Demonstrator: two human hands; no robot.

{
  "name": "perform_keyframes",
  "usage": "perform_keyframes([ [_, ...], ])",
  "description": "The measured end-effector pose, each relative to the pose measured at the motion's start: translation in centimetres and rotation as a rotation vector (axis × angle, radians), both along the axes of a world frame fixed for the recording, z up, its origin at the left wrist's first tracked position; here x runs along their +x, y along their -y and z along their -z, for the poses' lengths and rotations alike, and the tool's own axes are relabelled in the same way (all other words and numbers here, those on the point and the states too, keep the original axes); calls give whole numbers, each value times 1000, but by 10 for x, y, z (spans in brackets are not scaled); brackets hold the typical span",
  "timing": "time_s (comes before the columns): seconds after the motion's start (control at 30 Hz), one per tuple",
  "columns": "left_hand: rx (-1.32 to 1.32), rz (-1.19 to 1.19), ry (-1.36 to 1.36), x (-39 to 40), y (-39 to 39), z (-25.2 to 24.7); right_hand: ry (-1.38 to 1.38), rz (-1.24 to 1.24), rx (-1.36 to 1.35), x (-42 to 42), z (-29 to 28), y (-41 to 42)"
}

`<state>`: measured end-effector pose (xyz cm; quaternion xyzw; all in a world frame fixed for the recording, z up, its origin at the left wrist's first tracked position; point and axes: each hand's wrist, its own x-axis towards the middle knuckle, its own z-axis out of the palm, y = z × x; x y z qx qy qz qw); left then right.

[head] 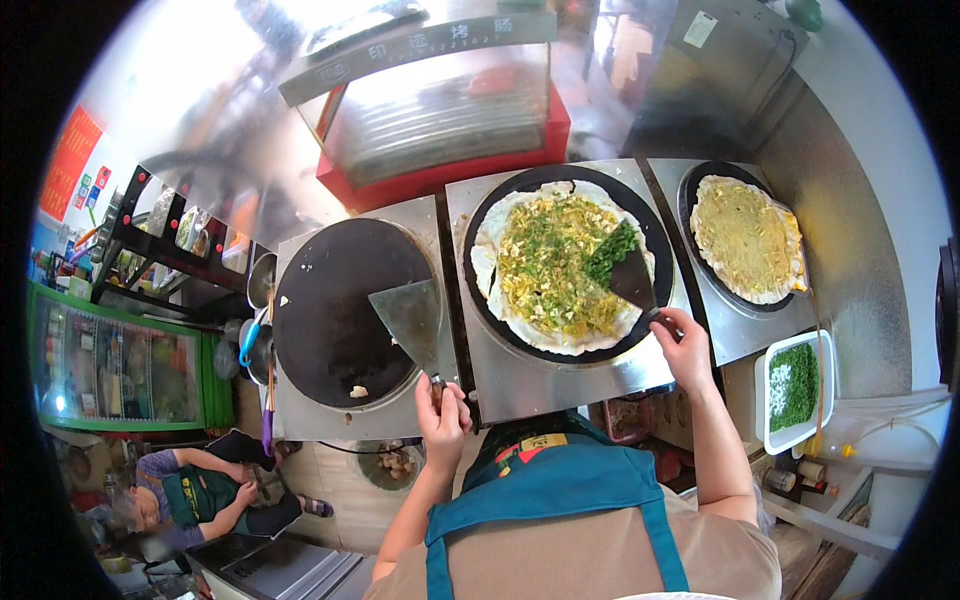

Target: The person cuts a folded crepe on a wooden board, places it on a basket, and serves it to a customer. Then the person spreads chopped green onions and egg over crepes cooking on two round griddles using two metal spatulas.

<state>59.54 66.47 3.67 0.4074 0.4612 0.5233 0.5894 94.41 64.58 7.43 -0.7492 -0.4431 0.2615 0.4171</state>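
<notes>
My left hand [444, 412] grips the handle of a wide metal scraper [412, 319], whose blade lies over the right edge of the round black left griddle [345, 307]. A few pale scraps lie on that griddle. My right hand [681, 346] holds a second scraper [634, 279] by its handle, with chopped greens [613, 253] heaped at its blade. These are over the right part of a large pancake [551, 270] on the middle griddle [495, 334]. The pancake is spread with yellowish filling and green bits. Its pale rim has small tears.
Another pancake [746, 238] lies on the right griddle. A white tub [826, 375] of chopped greens stands below it. A glass-fronted warmer [442, 120] is behind the griddles. Ladles [262, 281] hang at the left. A person [202, 487] sits at the lower left.
</notes>
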Motion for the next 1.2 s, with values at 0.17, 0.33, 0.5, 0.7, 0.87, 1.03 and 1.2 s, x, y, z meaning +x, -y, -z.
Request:
perform_keyframes([
  [0.17, -78, 276, -77, 21, -26, 9, 472, 100, 201, 10, 11, -25],
  [0.33, 129, 626, -471, 88, -61, 0, 607, 34, 112, -20, 11, -30],
  [0.5, -28, 523, -310, 101, -92, 15, 368, -19, 203, -16, -5, 17],
  [0.7, -167, 427, -5, 63, -77, -13, -350, 356, -30, -2, 25, 121],
  [0.87, -192, 378, -14, 51, -56, -16, -456, 543, 154, 5, 44, 179],
  [1.03, -138, 393, -22, 48, -49, -15, -743, 593, 148, 31, 27, 202],
  [1.2, -115, 429, -33, 54, -47, -25, -993, 588, 310, 28, 11, 206],
])
